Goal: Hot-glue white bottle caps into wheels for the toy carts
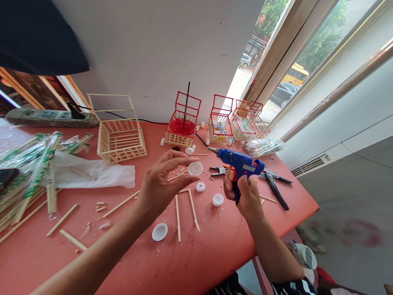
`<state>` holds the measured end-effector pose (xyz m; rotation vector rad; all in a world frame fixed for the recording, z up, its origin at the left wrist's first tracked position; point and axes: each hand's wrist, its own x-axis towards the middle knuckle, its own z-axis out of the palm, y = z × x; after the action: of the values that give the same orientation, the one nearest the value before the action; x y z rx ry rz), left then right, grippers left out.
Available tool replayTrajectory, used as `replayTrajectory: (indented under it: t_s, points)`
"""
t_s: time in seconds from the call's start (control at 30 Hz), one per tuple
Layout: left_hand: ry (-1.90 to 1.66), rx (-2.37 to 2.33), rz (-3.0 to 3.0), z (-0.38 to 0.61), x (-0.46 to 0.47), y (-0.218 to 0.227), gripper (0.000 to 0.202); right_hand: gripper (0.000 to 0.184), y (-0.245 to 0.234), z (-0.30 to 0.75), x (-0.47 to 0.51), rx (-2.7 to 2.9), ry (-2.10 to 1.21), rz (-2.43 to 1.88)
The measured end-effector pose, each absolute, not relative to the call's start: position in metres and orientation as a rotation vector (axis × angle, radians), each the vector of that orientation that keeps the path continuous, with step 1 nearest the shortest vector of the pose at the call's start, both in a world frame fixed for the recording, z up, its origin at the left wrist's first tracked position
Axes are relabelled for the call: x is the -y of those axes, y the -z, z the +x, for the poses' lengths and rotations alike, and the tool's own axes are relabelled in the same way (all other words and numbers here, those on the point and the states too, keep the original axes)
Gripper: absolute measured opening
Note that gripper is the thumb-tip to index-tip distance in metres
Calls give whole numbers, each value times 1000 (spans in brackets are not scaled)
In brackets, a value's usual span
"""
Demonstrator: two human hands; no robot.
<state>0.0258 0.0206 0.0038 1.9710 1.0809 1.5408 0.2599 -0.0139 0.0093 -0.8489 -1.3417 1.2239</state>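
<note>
Sticks (73, 240) lie lower left, pliers (276, 191) right, a wooden basket (122, 157) upper left, around a left hand (159, 180) pinching a translucent disc and right hand (248, 196) gripping a glue gun (235, 159).

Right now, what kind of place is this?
It looks like a craft corner by a window: the red table holds a stick basket and loose sticks, and the right hand holds a blue glue gun.
</note>
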Motion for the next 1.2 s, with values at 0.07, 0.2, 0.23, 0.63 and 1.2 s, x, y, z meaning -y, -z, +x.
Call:
replayTrajectory:
  t_s: [0.07,0.2,0.23,0.63,1.2]
  points:
    - [-1560,-1076,2015,25,-21,-3,24,50,-12,263,16,1484,-1142,-901]
    - [-1623,-1100,2158,23,-20,-4,27,53,-20,268,24,1706,-887,-1091]
    - [-1629,-1107,2194,22,-20,-5,28,54,-23,269,25,1736,-846,-1144]
    - [-1657,-1163,2334,17,-22,-9,27,56,-27,270,26,1817,-721,-1309]
    - [-1643,-1194,2298,20,-20,-9,23,48,-28,268,26,1849,-660,-1322]
